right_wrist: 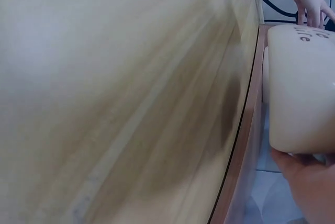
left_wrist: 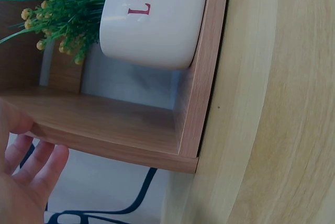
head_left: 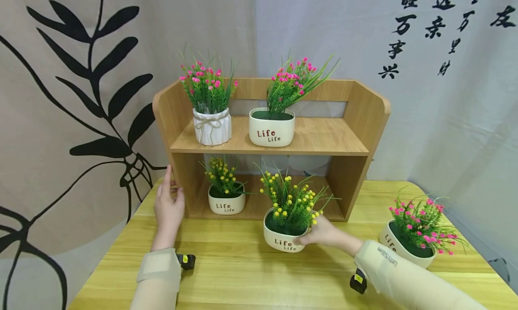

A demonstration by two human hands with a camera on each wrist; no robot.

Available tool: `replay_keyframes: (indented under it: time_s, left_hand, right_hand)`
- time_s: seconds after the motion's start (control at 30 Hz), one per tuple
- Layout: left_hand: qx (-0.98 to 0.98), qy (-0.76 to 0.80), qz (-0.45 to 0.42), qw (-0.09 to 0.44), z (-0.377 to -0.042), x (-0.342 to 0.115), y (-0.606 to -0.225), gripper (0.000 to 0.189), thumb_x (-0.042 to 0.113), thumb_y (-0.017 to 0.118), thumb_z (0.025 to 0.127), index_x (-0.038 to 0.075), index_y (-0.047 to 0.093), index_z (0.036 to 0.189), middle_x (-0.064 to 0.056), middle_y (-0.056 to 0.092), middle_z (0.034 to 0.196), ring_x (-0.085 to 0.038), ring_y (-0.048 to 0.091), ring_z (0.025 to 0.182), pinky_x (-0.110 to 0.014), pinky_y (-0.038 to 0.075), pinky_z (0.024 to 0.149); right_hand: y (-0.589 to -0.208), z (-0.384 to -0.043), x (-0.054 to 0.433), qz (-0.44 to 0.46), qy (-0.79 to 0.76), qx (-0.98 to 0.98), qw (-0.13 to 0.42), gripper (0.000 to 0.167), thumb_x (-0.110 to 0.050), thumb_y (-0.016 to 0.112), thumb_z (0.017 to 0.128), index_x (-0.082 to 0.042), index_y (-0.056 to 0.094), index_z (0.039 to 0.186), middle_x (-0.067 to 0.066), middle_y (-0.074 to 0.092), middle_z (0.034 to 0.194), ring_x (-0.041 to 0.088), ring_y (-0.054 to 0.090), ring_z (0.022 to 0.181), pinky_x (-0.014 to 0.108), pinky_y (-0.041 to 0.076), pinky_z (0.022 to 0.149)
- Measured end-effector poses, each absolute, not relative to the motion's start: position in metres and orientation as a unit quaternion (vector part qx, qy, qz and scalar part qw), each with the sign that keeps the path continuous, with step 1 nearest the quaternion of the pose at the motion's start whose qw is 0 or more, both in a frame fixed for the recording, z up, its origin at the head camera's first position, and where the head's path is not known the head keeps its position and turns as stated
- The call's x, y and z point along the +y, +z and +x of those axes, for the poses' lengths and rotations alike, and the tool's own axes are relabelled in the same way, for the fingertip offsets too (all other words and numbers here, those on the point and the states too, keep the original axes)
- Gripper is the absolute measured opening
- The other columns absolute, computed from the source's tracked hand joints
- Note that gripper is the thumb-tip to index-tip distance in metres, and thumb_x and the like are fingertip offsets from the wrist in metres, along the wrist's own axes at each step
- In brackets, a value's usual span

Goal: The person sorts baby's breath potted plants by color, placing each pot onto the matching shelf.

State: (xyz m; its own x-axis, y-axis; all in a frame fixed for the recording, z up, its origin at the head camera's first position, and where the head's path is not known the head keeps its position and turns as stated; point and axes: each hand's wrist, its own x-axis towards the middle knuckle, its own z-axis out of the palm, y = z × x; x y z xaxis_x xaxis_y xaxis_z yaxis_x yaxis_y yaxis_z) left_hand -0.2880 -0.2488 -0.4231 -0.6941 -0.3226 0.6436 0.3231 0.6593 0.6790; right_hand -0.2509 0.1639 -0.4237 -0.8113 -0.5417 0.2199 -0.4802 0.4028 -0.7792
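My right hand (head_left: 319, 231) grips the right end of a cream oval pot (head_left: 283, 242) lettered "Life", planted with yellow flowers. Tilted a little, this pot hangs over the table in front of the lower shelf; some fingers are hidden behind it. At the left side of the wooden shelf unit (head_left: 269, 152), my left hand (head_left: 169, 204) touches the side panel, index finger pointing up and thumb by the front edge. A smaller yellow-flowered pot (head_left: 226, 205) stands on the lower shelf, and the left wrist view shows its white wall (left_wrist: 152, 30) beside that panel.
Up on the top shelf are a white pot tied with twine (head_left: 212, 128) and a cream oval pot (head_left: 272, 132), both with pink flowers. Another pink-flowered pot (head_left: 406, 249) sits on the table (head_left: 243, 278) at right, near my forearm. Printed curtains hang behind.
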Motion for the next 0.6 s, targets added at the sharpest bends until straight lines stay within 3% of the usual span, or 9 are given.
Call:
replay_keyframes:
  time_s: [0.17,0.33,0.6]
  left_hand:
    - [-0.824,-0.409,0.003,0.392,-0.288,-0.251,-0.423,0.079,-0.008,0.057,0.09,0.029,0.029,0.153,-0.022,0.055,0.112,-0.035,0.06,0.094,-0.039,0.048,0.069]
    - [-0.824,-0.419,0.005,0.382,-0.287,-0.249,-0.424,0.079,-0.008,0.057,0.09,0.029,0.029,0.153,-0.023,0.054,0.114,-0.037,0.059,0.095,-0.043,0.05,0.07]
    - [-0.822,-0.42,0.0,0.383,-0.288,-0.25,-0.423,0.08,-0.009,0.056,0.091,0.032,0.027,0.154,-0.024,0.053,0.115,-0.037,0.058,0.096,-0.046,0.051,0.071]
  right_hand:
    - [-0.422,-0.257,0.163,-0.303,-0.465,0.83,0.051,0.069,-0.011,0.087,0.066,0.0,0.055,0.126,0.012,0.063,0.12,0.026,0.059,0.11,0.04,0.047,0.094]
    - [-0.421,-0.261,0.162,-0.3,-0.466,0.83,0.064,0.068,-0.014,0.086,0.067,0.001,0.056,0.126,0.012,0.064,0.119,0.026,0.06,0.108,0.038,0.047,0.093]
    - [-0.408,-0.26,0.153,-0.314,-0.452,0.833,0.052,0.069,-0.006,0.083,0.068,0.004,0.053,0.129,0.016,0.061,0.122,0.029,0.058,0.112,0.037,0.045,0.095]
